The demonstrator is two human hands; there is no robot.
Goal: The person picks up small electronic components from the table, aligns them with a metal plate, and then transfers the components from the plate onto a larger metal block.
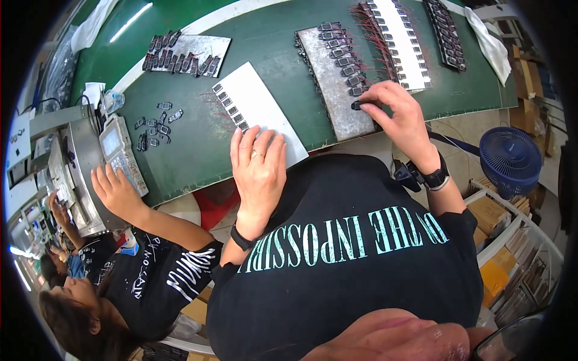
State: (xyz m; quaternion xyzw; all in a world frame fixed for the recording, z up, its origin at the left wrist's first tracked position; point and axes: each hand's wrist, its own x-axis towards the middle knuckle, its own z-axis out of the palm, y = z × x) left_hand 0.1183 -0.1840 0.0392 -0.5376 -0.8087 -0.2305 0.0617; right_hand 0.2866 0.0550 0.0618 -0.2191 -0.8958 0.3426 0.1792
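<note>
**A:** What do I have in the head view?

**B:** My right hand point(400, 117) pinches a small black rectangular component point(356, 105) between thumb and fingertips, grip closed on it, at the near end of the grey metal tray point(337, 111) on the green surface point(271, 42). My left hand point(259, 168) lies flat, fingers spread, holding nothing, on the white card point(265, 108).

**A:** Which step?

**B:** Placing or lifting that piece at the row's end, I judge; next calls for a fine, steady pinch.

**A:** Its lie?

**B:** Long axis looks roughly left-right across the tray; which end leads I cannot tell.
</note>
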